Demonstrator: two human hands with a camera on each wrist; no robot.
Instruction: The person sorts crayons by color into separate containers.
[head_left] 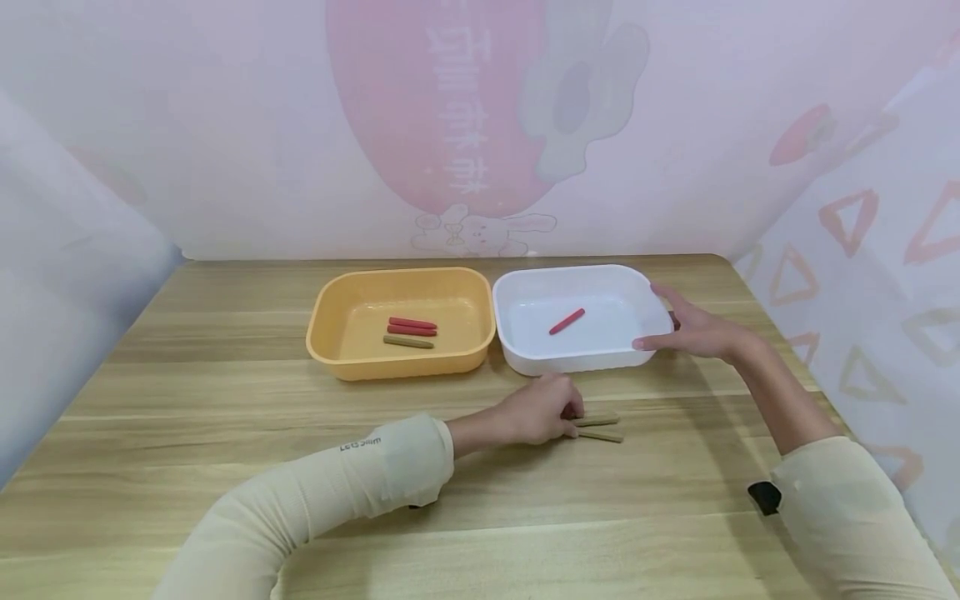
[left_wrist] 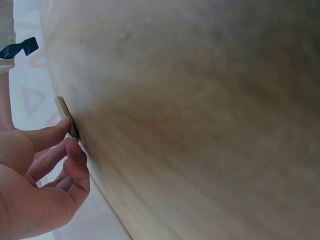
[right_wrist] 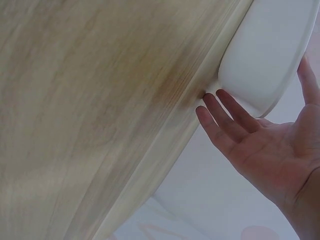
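Note:
My left hand [head_left: 572,414] lies low on the wooden table [head_left: 225,400] and pinches the near end of an olive stick [head_left: 600,419]. A second olive stick [head_left: 602,435] lies just in front of it. In the left wrist view my fingertips [left_wrist: 70,131] close on the olive stick [left_wrist: 65,112]. My right hand [head_left: 667,327] is open, its straight fingers pressed against the right side of the white tray [head_left: 525,354], thumb at the far rim. A red stick [head_left: 566,321] lies inside that tray. The right wrist view shows my right hand [right_wrist: 250,117] touching the white tray [right_wrist: 270,50].
An orange tray [head_left: 330,346] stands left of the white one, nearly touching it. It holds two red sticks [head_left: 412,326] and one olive stick [head_left: 408,342]. Patterned pink and white screens close off the table's back and both sides.

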